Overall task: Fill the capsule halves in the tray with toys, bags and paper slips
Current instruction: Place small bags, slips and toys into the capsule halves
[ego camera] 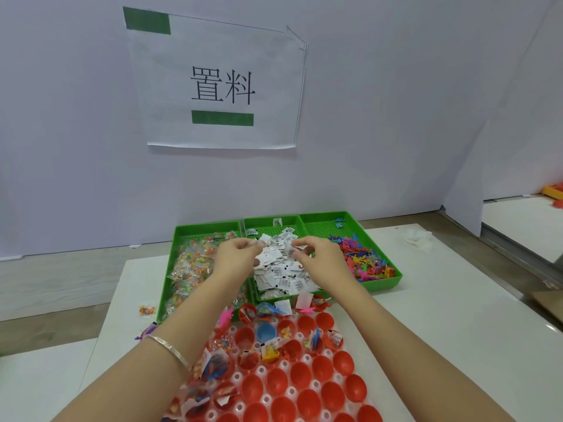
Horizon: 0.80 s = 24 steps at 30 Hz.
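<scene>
Hard to read: the pinch itself. Left hand and right hand both over the middle bin, fingertips curled in toward each other. Each grip narrow, closed on something small and pale from the paper slips, too blurred to say more. Print on the slips too small to read.

Front of the left bin and part of the bags of coloured beads hidden behind the left forearm. Same arm over the left side of the tray. Tray cut off by the bottom edge, right forearm across its right side.

Toys in the right bin – small, many colours. Red capsule halves in rows in the tray, just in front of the three green bins. Far rows with toys, bags and slips poking out, near rows showing bare red insides. One blue half among them.

Thin bracelet on the left wrist. Loose bag on the white bench, left of the bins. Crumpled white wad on the bench to the right. Paper sign on the wall behind, with green bars and two large characters. Orange thing cut off at the far right edge, not identifiable.
</scene>
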Tool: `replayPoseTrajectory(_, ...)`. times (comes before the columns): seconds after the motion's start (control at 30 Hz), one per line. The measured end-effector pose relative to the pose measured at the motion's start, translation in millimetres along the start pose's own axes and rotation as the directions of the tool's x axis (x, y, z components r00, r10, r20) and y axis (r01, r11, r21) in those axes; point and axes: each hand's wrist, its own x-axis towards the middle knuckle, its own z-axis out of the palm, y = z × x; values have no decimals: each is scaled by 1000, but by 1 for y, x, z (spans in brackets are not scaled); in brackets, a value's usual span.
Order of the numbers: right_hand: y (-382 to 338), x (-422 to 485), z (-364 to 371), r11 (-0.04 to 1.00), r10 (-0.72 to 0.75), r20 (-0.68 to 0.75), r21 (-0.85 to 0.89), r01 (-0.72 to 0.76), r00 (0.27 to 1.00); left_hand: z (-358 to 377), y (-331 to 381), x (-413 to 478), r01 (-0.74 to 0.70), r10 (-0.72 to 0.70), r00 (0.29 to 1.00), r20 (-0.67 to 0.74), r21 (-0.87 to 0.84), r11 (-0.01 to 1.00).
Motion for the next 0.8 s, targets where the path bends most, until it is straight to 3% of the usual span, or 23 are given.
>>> replayPoseTrajectory(0.07,-1,1,-2,992,50,75,-122,-41,996,-5,0,0,31,-31,999,6,9,999)
replayPoseTrajectory(0.13,-3,1,-5,995,55,23,-80,-53,998,-8,0,-2,84,-83,996,29,-9,996)
replayPoseTrajectory(0.2,-10,-3,-8,986,52,-42,160,-45,998,-11,0,-6,118,-115,991,65,-36,992)
replayPoseTrajectory(0.27,-22,-10,-11,878,55,16,475,-56,998,-16,1,-12,124,-116,988,100,-82,989)
replayPoseTrajectory(0.33,-35,-19,-9,755,21,110,650,-88,994,-20,4,-21,126,-107,985,133,-145,981)
replayPoseTrajectory(0.57,-61,-30,8,736,22,170,664,-131,985,-32,12,-46,112,-41,974,224,-316,942)
replayPoseTrajectory(0.7,-68,-34,18,688,75,222,695,-212,972,-41,12,-54,121,-45,973,228,-333,935)
replayPoseTrajectory(0.8,-71,-37,22,714,83,216,668,-210,973,-48,12,-58,116,-38,968,249,-305,945)
